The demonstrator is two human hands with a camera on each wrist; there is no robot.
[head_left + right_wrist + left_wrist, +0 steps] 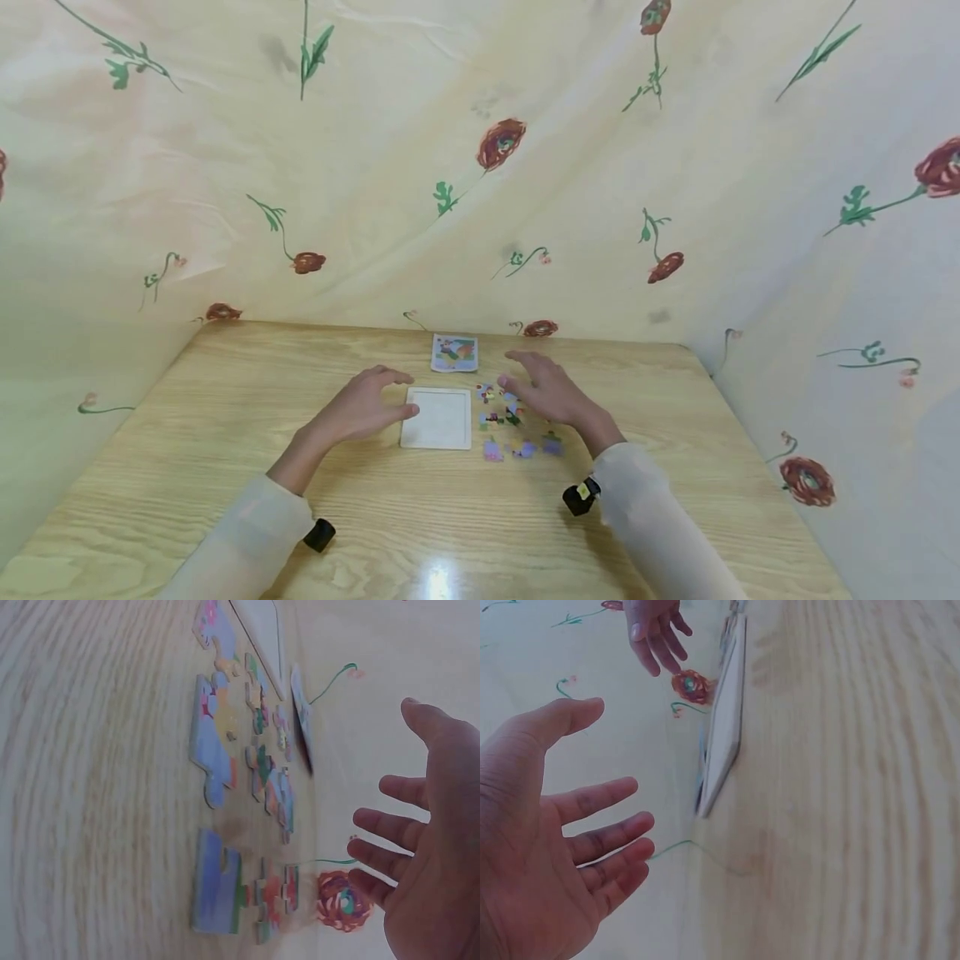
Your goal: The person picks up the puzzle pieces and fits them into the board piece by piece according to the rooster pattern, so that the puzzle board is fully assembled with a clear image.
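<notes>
My left hand (362, 407) hovers at the left side of a white square puzzle tray (438, 421), its fingers loosely spread and holding nothing. Over the right part of several loose jigsaw pieces (492, 451) is my right hand (551, 392), also relaxed, with nothing in its grasp. In the right wrist view the pieces lie flat in rough rows, among them a blue-purple one (217, 881); that hand (439, 855) is apart from them. In the left wrist view a gap separates the left hand (562, 840) from the tray (726, 720). The head view hides some pieces behind the right hand.
A small colourful picture card (454, 353) lies behind the tray on the wooden table (420, 517). Cream cloth (375, 167) with a red flower print hangs behind the table and along its sides. Each wrist carries a small black camera (320, 535).
</notes>
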